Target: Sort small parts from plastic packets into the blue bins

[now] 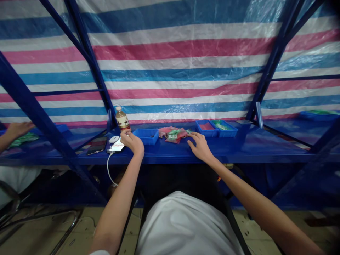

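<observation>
the left hand (132, 142) is curled over a white phone (117, 145) at about 11 o'clock, though whether it grips the phone or only rests on it i cannot tell. the right hand (200, 147) lies open, its fingers (191, 135) spread on the shelf just beside a loose heap of red and green packets (172, 134) at 12 o'clock - these are not in any container. a blue bin (146, 137) holds something dark, and two blue trays (206, 133) at 1 o'clock hold red and green bits. a bottle (122, 119) stands at 11. the blue steel shelf (255, 150) runs before a striped tarp (170, 53), and a co-worker's hand (18, 129) reaches in at 10 o'clock.
</observation>
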{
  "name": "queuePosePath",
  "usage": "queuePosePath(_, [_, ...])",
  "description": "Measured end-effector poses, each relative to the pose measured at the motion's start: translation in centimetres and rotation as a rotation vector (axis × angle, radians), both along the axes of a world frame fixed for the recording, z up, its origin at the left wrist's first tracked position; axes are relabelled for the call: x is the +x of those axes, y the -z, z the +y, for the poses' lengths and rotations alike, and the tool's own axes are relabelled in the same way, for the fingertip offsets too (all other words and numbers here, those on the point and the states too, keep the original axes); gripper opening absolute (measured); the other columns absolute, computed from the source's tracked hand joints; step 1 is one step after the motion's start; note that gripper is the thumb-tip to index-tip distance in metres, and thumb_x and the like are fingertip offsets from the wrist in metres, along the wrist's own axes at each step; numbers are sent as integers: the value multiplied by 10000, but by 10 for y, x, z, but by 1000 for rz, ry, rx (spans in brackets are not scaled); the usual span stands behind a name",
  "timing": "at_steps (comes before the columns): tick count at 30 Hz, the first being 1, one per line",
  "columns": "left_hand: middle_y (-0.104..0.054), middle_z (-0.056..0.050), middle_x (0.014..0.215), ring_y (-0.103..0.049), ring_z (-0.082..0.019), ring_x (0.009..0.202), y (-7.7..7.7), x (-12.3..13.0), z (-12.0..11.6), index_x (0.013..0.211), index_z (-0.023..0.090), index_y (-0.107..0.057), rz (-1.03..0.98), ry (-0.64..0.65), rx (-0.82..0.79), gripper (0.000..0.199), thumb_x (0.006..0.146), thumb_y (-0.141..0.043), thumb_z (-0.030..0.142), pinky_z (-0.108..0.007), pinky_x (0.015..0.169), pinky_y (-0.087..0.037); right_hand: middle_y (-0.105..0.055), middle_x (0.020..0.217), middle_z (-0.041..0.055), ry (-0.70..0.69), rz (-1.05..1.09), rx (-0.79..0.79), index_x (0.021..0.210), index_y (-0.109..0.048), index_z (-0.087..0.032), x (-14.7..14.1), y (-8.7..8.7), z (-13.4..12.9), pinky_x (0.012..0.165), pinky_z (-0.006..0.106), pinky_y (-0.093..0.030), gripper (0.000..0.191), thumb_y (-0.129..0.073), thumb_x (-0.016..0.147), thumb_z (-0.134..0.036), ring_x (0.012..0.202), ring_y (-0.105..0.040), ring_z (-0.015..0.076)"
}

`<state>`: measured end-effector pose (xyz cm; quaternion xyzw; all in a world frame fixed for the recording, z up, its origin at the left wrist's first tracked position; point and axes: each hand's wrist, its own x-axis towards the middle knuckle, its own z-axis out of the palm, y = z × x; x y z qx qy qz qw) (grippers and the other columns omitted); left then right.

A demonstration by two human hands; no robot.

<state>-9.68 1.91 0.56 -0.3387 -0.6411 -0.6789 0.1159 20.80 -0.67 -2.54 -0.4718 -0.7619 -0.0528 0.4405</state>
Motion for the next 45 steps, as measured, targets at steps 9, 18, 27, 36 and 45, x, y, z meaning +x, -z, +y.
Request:
queuePosePath(9, [-636, -82, 983, -506, -252, 1056, -5, 29, -20, 968, 195, -585, 669, 343, -54, 183, 929, -406, 194, -380, 979, -372, -627, 1253, 118, 13, -206, -198, 1123, -687, -198, -1, 3, 3, 998, 436, -393, 336, -451, 952, -364, 1174, -538, 281])
queuePosePath(18, [-669, -66, 978, -506, -257, 1012, -2, 32, -20, 992, 187, -624, 828, 380, -35, 193, 931, -441, 199, -363, 951, -415, -606, 1075, 119, 221, -132, -281, 1019, -693, -203, 11, -4, 3, 860, 381, -397, 253, -614, 856, -380, 1033, -511, 279])
queuePosePath(27, [-672, -75, 974, -517, -260, 1017, -2, 35, -22, 1034, 190, -631, 857, 403, -92, 219, 933, -437, 199, -369, 920, -434, -619, 829, 57, 49, -98, -281, 824, -648, -157, 23, -10, 7, 698, 264, -383, 65, -591, 845, -180, 759, -560, 170])
queuePosePath(36, [-660, -79, 1067, -516, -264, 1068, 4, 80, -37, 1087, 198, -630, 1062, 647, -96, 233, 932, -510, 324, -423, 938, -403, -669, 788, 24, -284, 200, -384, 906, -662, -178, 6, -17, -4, 670, 269, -424, 183, -562, 867, -326, 696, -574, 158])
queuePosePath(45, [-673, -29, 1014, -557, -214, 1004, 11, 96, -37, 1051, 234, -651, 907, 1059, -251, 235, 886, -609, 396, -333, 885, -446, -682, 752, 41, -580, 491, -629, 925, -665, -151, -10, -22, -11, 692, 299, -482, 285, -662, 784, -398, 695, -631, 170])
